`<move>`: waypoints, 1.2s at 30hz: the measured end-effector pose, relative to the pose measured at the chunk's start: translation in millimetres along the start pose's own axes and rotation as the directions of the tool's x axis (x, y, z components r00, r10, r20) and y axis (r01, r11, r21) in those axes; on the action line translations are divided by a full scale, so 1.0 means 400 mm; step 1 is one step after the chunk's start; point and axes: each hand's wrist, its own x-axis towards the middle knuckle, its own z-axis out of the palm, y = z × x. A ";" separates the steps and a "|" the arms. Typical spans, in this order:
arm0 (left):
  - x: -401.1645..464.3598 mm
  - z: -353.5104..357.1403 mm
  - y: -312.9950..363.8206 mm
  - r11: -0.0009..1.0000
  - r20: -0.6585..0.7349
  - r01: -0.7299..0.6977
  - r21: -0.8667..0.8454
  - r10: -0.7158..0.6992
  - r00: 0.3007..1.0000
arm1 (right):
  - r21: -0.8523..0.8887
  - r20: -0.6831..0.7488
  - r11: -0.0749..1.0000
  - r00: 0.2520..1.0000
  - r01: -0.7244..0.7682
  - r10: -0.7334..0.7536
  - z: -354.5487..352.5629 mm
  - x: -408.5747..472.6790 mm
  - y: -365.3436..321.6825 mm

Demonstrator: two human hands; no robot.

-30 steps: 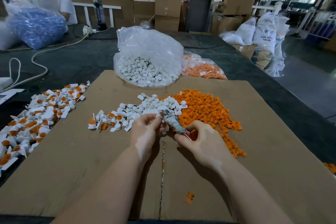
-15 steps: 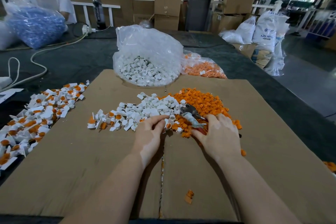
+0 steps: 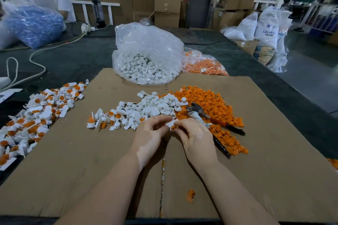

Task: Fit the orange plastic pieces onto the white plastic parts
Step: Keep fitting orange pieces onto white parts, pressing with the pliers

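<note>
While both hands meet just above the near edge of the loose heaps, the left hand (image 3: pixel 151 129) pinches a white plastic part (image 3: pixel 170 124) between thumb and fingertips, and the right hand (image 3: pixel 193 133) closes its own fingertips on the same spot from the other side. A sliver of orange shows at the right fingertips, so the right grip appears to hold an orange piece (image 3: pixel 173 128) against the white one, though it is too small to tell how far it is seated. Both grips are narrow, fingertip pinches, and they touch across the part.

The relation that matters lies between the two grips: the white part sits at the left grip's tips and the orange piece lies directly to its right, in contact or nearly so. The press therefore likely runs sideways, hand toward hand, with neither arm needing to reach.

Just beyond the grips lies the heap of white parts (image 3: pixel 150 107), and beyond and to the right of the right grip spreads the heap of orange pieces (image 3: pixel 210 104), with pliers (image 3: pixel 206 117) lying on it, handles trailing toward the near right. Far to the left of the left grip, fitted pieces (image 3: pixel 36 111) are piled at the cardboard (image 3: pixel 73 170) edge covering the bench. A bag of white parts (image 3: pixel 148 60) stands further beyond.
</note>
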 end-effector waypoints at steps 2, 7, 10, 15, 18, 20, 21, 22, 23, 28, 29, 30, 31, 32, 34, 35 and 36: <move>-0.005 0.002 0.003 1.000 0.044 -0.003 0.003 0.003 0.999 | 0.046 -0.002 0.996 0.997 -0.074 0.074 0.002 -0.002 0.005; -0.010 0.012 0.008 0.982 0.065 -0.109 0.154 0.100 0.993 | 0.094 -0.003 0.989 0.994 -0.112 0.113 0.002 -0.006 0.006; -0.011 0.012 0.008 0.975 0.051 -0.131 0.181 0.124 0.991 | 0.125 -0.003 0.986 0.993 -0.113 0.114 0.000 -0.007 0.007; -0.014 0.013 0.005 0.967 0.088 -0.142 0.213 0.125 0.988 | 0.119 0.044 0.989 0.995 -0.092 0.087 -0.001 -0.007 0.006; -0.014 0.015 0.004 0.963 0.098 -0.151 0.223 0.132 0.986 | 0.087 0.064 0.993 0.995 -0.077 0.072 -0.002 -0.006 0.008; -0.012 0.017 0.002 0.960 0.086 -0.153 0.236 0.136 0.987 | 0.076 0.056 0.995 0.996 -0.066 0.062 -0.002 -0.005 0.008; -0.011 0.017 0.001 0.960 0.072 -0.150 0.238 0.137 0.988 | 0.068 0.034 0.996 0.998 -0.060 0.058 -0.002 -0.006 0.008; -0.010 0.018 0.001 0.964 0.047 -0.142 0.226 0.135 0.990 | 0.053 -0.002 0.997 0.998 -0.059 0.059 -0.001 -0.007 0.009; -0.010 0.018 0.001 0.971 0.012 -0.131 0.198 0.131 0.991 | 0.032 -0.047 0.997 0.997 -0.068 0.069 0.000 -0.009 0.010; -0.008 0.010 -0.005 0.959 -0.255 -0.123 0.255 0.190 0.948 | -0.095 -0.163 0.987 0.980 -0.133 0.116 0.000 -0.017 0.013; -0.008 0.008 -0.005 0.954 -0.311 -0.117 0.274 0.203 0.929 | -0.124 -0.157 0.984 0.981 -0.130 0.110 0.001 -0.018 0.013; -0.007 0.006 -0.006 0.954 -0.361 -0.103 0.282 0.205 0.910 | -0.155 -0.141 0.979 0.984 -0.132 0.110 0.003 -0.018 0.012; -0.005 0.005 -0.006 0.958 -0.404 -0.082 0.276 0.193 0.894 | -0.185 -0.117 0.973 0.986 -0.140 0.119 0.004 -0.019 0.011; -0.003 0.004 -0.007 0.963 -0.439 -0.059 0.264 0.174 0.882 | -0.213 -0.092 0.966 0.987 -0.150 0.133 0.006 -0.020 0.011; -0.001 0.003 -0.008 0.961 -0.473 -0.017 0.276 0.151 0.868 | -0.266 -0.052 0.950 0.987 -0.163 0.155 0.007 -0.021 0.012; -0.001 0.003 -0.010 0.952 -0.477 0.012 0.307 0.144 0.867 | -0.288 -0.039 0.943 0.986 -0.168 0.164 0.008 -0.022 0.011; -0.001 0.004 -0.013 0.936 -0.477 0.047 0.348 0.134 0.868 | -0.306 -0.028 0.936 0.985 -0.172 0.172 0.009 -0.022 0.011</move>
